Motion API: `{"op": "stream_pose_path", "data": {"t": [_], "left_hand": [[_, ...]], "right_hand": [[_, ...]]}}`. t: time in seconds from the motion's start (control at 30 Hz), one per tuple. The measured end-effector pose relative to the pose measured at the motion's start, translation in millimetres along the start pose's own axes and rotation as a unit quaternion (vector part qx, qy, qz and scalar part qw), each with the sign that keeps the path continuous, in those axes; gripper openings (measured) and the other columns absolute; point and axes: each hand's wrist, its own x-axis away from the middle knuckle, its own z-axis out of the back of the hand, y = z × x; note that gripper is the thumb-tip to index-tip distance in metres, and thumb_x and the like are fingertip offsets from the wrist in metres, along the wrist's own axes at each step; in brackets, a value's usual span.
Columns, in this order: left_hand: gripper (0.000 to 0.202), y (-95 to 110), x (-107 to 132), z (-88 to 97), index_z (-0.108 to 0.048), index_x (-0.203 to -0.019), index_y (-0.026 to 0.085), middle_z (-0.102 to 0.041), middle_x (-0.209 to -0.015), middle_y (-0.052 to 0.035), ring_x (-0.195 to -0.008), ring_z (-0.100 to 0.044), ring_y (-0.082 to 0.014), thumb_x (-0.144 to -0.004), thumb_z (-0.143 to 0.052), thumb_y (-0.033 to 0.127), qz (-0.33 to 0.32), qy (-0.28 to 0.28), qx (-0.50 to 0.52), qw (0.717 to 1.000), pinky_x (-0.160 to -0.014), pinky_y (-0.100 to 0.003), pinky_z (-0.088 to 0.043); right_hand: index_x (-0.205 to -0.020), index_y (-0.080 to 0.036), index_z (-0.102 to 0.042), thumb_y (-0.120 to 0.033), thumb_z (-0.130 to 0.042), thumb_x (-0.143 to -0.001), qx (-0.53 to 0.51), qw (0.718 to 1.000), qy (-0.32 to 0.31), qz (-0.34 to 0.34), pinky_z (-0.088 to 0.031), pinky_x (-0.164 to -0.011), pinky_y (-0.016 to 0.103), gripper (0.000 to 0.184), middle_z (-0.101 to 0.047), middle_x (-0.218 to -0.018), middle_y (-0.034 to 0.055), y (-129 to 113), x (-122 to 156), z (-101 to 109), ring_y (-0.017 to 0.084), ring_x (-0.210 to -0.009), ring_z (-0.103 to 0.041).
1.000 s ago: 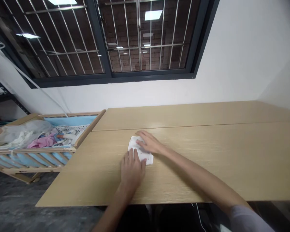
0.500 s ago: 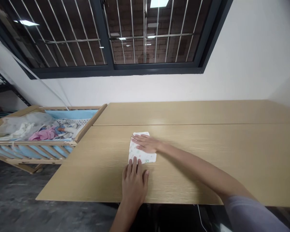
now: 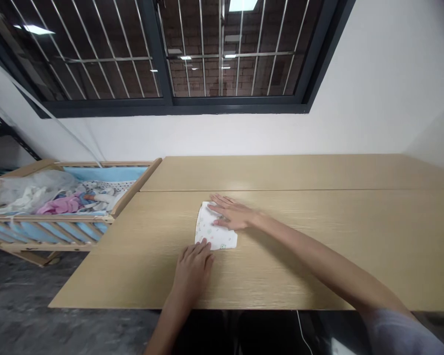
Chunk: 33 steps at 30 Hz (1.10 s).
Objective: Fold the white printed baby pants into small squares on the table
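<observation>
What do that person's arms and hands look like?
The left hand and right hand are bare: no gloves or watch show. A greyish-lavender sleeve ends near the elbow of the right arm; no sleeve shows on the left arm.

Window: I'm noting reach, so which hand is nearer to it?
Right. The right hand is over the cloth's far right part, toward the window; the left hand is farther back, at the cloth's near edge.
</observation>
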Motion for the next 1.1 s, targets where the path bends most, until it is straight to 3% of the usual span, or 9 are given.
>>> {"op": "stream_pose_path", "data": {"t": [0.1, 0.17, 0.27, 0.43, 0.53, 0.67, 0.77, 0.9, 1.1], "left_hand": [[0.031, -19.4, -7.5, 14.0, -0.067, -0.124, 0.021, -0.070, -0.129, -0.0069, -0.119, -0.063, -0.0239, -0.098, -0.049, 0.020, -0.033, -0.015, 0.043, 0.998, -0.105, -0.044, -0.047], [0.027, -32.2, -11.9, 19.2, -0.070, -0.118, 0.022, -0.073, -0.122, -0.0046, -0.113, -0.065, -0.0228, -0.097, -0.052, 0.019, -0.060, -0.013, 0.052, 0.997, -0.102, -0.042, -0.049], [0.024, -46.6, -16.8, 21.4, -0.071, -0.113, 0.023, -0.073, -0.119, -0.0035, -0.109, -0.065, -0.0211, -0.097, -0.053, 0.019, -0.109, 0.002, 0.049, 0.993, -0.101, -0.040, -0.050], [0.032, -47.2, -18.0, 17.9, -0.068, -0.114, 0.021, -0.072, -0.122, -0.0049, -0.109, -0.064, -0.0213, -0.097, -0.044, 0.008, -0.152, -0.004, 0.004, 0.988, -0.103, -0.043, -0.045], [0.029, -39.9, -13.9, 17.5, -0.065, -0.112, 0.019, -0.073, -0.113, -0.0065, -0.105, -0.064, -0.0230, -0.099, -0.040, 0.009, -0.128, 0.001, 0.000, 0.992, -0.100, -0.043, -0.045], [0.022, -33.0, -16.1, 28.3, -0.061, -0.101, 0.020, -0.071, -0.103, -0.0051, -0.100, -0.063, -0.0227, -0.103, -0.039, 0.022, -0.105, 0.004, 0.053, 0.993, -0.096, -0.041, -0.045], [0.021, -29.2, -37.6, 43.9, -0.059, -0.101, 0.020, -0.069, -0.105, -0.0054, -0.104, -0.061, -0.0231, -0.103, -0.039, 0.025, -0.086, 0.013, 0.075, 0.993, -0.097, -0.041, -0.043], [0.021, -25.8, -90.5, 53.8, -0.060, -0.101, 0.020, -0.068, -0.109, -0.0070, -0.106, -0.062, -0.0237, -0.101, -0.039, 0.020, -0.019, 0.012, 0.031, 0.999, -0.094, -0.038, -0.043], [0.029, -32.9, -145.5, 14.2, -0.063, -0.108, 0.015, -0.065, -0.109, -0.0152, -0.106, -0.062, -0.0277, -0.101, -0.036, 0.017, 0.058, 0.046, -0.022, 0.997, -0.090, -0.039, -0.045]], "right_hand": [[-0.134, -0.021, -0.063, -0.058, -0.057, -0.094, 0.015, 0.999, 0.009, 0.050, -0.039, -0.110, 0.054, 0.055, -0.057, -0.138, 0.0156, -27.7, 31.9, 3.2, 0.035, -0.127, -0.053], [-0.118, -0.019, -0.070, -0.048, -0.060, -0.095, 0.034, 0.997, 0.010, 0.064, -0.048, -0.098, 0.048, 0.039, -0.065, -0.117, 0.0134, -41.1, 51.8, -6.7, 0.030, -0.108, -0.061], [-0.111, -0.018, -0.070, -0.031, -0.053, -0.100, 0.089, 0.994, 0.055, 0.040, -0.050, -0.094, 0.044, 0.025, -0.066, -0.110, 0.0125, -49.9, 74.3, -30.8, 0.026, -0.102, -0.062], [-0.106, -0.016, -0.069, -0.019, -0.041, -0.104, 0.139, 0.983, 0.124, 0.008, -0.049, -0.090, 0.042, 0.029, -0.068, -0.107, 0.0129, -55.3, 88.4, -55.8, 0.025, -0.098, -0.063], [-0.101, -0.015, -0.069, -0.016, -0.043, -0.101, 0.116, 0.983, 0.139, -0.017, -0.049, -0.089, 0.043, 0.026, -0.068, -0.102, 0.0130, -63.5, 89.9, -54.8, 0.025, -0.095, -0.063], [-0.091, -0.017, -0.066, -0.015, -0.055, -0.090, -0.012, 0.989, 0.137, -0.053, -0.047, -0.088, 0.040, 0.012, -0.068, -0.091, 0.0077, -71.9, 86.7, -38.0, 0.023, -0.088, -0.062], [-0.082, -0.018, -0.062, -0.013, -0.054, -0.085, -0.118, 0.977, 0.156, -0.086, -0.045, -0.078, 0.033, 0.010, -0.066, -0.083, 0.0042, -64.1, 73.2, -21.1, 0.019, -0.078, -0.060], [-0.080, -0.018, -0.061, -0.017, -0.047, -0.089, -0.213, 0.944, 0.197, -0.155, -0.041, -0.067, 0.028, 0.017, -0.066, -0.079, 0.0032, -30.2, 39.4, -8.9, 0.017, -0.072, -0.058], [-0.091, -0.017, -0.066, -0.023, -0.053, -0.087, -0.219, 0.902, 0.285, -0.238, -0.041, -0.067, 0.027, 0.015, -0.066, -0.078, 0.0027, 22.6, 0.5, -29.0, 0.017, -0.072, -0.058]]}}
